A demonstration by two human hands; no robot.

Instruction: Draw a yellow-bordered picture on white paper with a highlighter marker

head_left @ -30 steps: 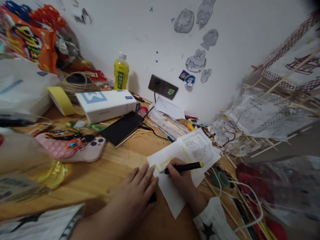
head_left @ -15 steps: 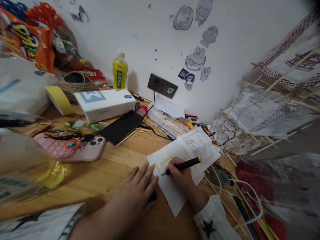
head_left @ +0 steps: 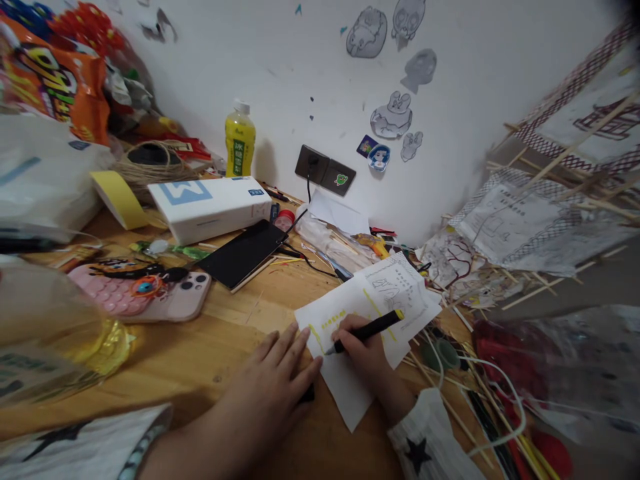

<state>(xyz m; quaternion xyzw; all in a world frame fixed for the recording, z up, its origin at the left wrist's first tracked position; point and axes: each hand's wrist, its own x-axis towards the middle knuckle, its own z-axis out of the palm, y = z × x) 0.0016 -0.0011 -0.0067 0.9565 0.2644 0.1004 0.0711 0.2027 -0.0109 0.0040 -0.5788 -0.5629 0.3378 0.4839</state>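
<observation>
My right hand [head_left: 361, 348] grips a black marker [head_left: 373, 328] with a yellow end, its tip down on a white sheet of paper [head_left: 345, 393]. Yellow strokes and small yellow characters mark the sheet, and its far part carries a grey line drawing with writing. My left hand [head_left: 280, 373] lies flat with fingers spread, its fingertips at the paper's left edge. A small black object [head_left: 309, 395], mostly hidden, pokes out beside that hand; I cannot tell what it is.
A pink phone [head_left: 185, 297], a black tablet-like slab [head_left: 245, 252], a white box [head_left: 210, 208] and a yellow drink bottle [head_left: 240, 141] stand or lie to the left and back. Thin sticks and a white cord [head_left: 517, 400] crowd the right, below a paper-covered stick frame [head_left: 515, 213].
The marker tip has shifted slightly right and down along the sheet, lengthening the yellow line at its left edge. My left thumb has edged a little to the right.
</observation>
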